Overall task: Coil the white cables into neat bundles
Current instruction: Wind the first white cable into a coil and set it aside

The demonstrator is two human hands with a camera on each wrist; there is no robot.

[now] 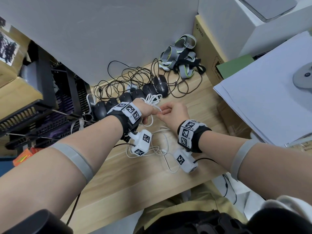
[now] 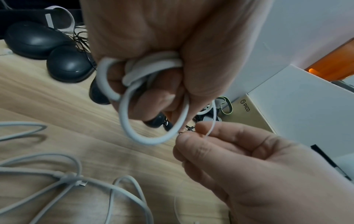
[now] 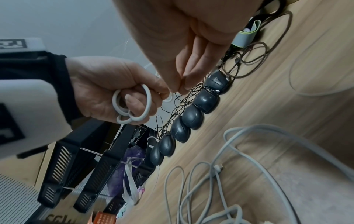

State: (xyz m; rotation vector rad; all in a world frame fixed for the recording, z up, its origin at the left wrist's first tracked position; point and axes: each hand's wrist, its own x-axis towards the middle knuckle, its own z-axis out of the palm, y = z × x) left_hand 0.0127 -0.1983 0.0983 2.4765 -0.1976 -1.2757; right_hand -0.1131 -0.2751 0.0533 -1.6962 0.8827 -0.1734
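My left hand (image 1: 146, 110) is curled round a coiled white cable (image 2: 153, 136), held a little above the wooden desk (image 1: 118, 183); loops of it stick out past the knuckles (image 1: 152, 98) and below the fist (image 3: 147, 100). My right hand (image 1: 170, 111) pinches a thin white tie (image 2: 210, 130) between thumb and fingertips right beside that coil. More loose white cables (image 1: 160, 149) lie tangled on the desk under both wrists, one with a plug end (image 3: 218, 167) showing.
A row of several black computer mice (image 1: 128, 97) with tangled black wires (image 1: 128, 76) lies behind the hands. Grey straps (image 1: 180, 54) pile at the back, a cardboard box (image 1: 207, 53) and white papers (image 1: 270, 92) at the right, black trays (image 1: 42, 105) off the left edge.
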